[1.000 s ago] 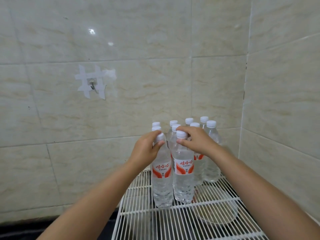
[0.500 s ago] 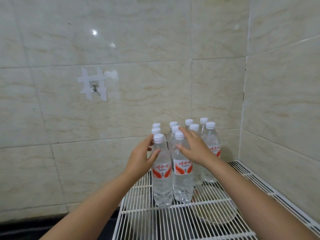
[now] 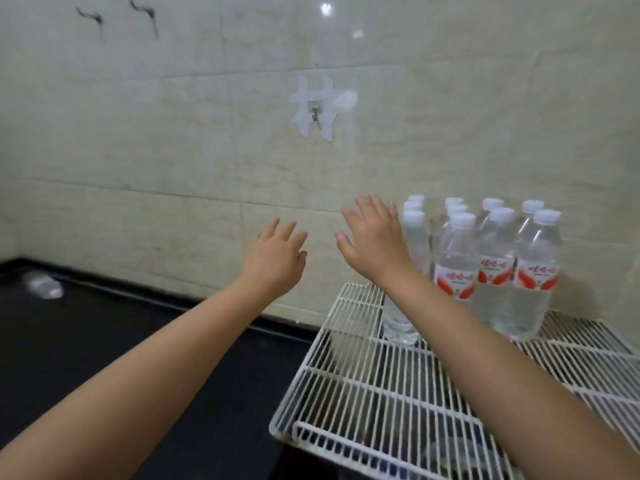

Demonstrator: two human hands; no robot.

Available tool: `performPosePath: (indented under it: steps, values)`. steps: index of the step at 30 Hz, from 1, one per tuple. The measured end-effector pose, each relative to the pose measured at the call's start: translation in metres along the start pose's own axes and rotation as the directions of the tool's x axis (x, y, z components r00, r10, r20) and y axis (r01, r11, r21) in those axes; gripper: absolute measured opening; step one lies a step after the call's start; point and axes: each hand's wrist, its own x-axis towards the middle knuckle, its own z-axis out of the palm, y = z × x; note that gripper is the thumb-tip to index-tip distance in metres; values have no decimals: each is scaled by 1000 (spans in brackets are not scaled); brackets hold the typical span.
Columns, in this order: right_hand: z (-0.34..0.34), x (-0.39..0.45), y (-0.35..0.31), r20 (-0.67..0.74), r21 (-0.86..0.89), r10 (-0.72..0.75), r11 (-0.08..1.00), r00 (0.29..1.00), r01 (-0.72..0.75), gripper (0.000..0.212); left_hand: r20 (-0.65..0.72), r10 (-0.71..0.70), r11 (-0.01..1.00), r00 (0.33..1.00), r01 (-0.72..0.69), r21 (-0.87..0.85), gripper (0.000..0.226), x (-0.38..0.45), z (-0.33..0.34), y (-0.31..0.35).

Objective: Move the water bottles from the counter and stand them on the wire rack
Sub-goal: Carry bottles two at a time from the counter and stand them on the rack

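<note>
1. Above the left edge of the white wire rack, the right hand is raised with all fingers straight and spread. It holds nothing. It sits just beside the nearest clear plastic water bottles with white caps and red-and-white labels; whether it touches them cannot be told.
2. The left hand hangs in the air over the black counter, fingers extended and slightly fanned, palm away from the camera. It holds nothing and touches nothing.
3. The two hands are near each other but apart.
4. The bottles stand upright in a tight cluster at the far end of the rack, against the beige tiled wall. All caps are on.
5. One blurred clear bottle lies on the counter at far left, well apart from both hands.
6. A metal hook on white tape strips is fixed to the wall above the hands.
</note>
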Motion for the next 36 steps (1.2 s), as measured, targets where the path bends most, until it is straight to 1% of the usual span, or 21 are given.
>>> performPosePath:
  steps: [2,4,7,10,12,14,19,22,26,30,36]
  values:
    - [17,7,-43,30,61,-66,996,997,64,46,27,-96,993,995,94,78,46,-24,-8,-36]
    - [34,12,-91,58,122,-141,984,988,133,47,24,-189,972,982,183,149,46,-51,-19,-76]
    - [60,15,-170,81,222,-256,947,963,233,49,-2,-324,924,946,318,211,44,-99,-36,-138]
    - [89,11,-252,108,308,-337,906,935,291,50,-22,-430,865,903,419,278,44,-151,-52,-200]
    - [109,5,-306,115,356,-380,878,918,319,48,-32,-511,819,859,498,285,44,-187,-61,-242]
    - [130,-2,-361,130,410,-405,853,905,323,47,-21,-599,765,800,580,280,45,-225,-69,-287]
    - [175,-26,-498,250,459,-453,833,856,307,48,37,-748,641,662,708,297,49,-323,-87,-396]
    - [196,-42,-568,295,494,-478,817,827,297,48,72,-799,588,597,750,304,48,-374,-96,-448]
    - [224,-52,-642,358,514,-515,805,779,295,49,83,-836,540,542,787,299,48,-421,-97,-507]
    - [259,-54,-702,433,517,-539,805,723,291,50,97,-865,499,493,817,288,48,-445,-88,-564]
    - [334,-32,-781,496,521,-561,803,663,291,50,139,-885,466,445,839,279,46,-459,-63,-660]
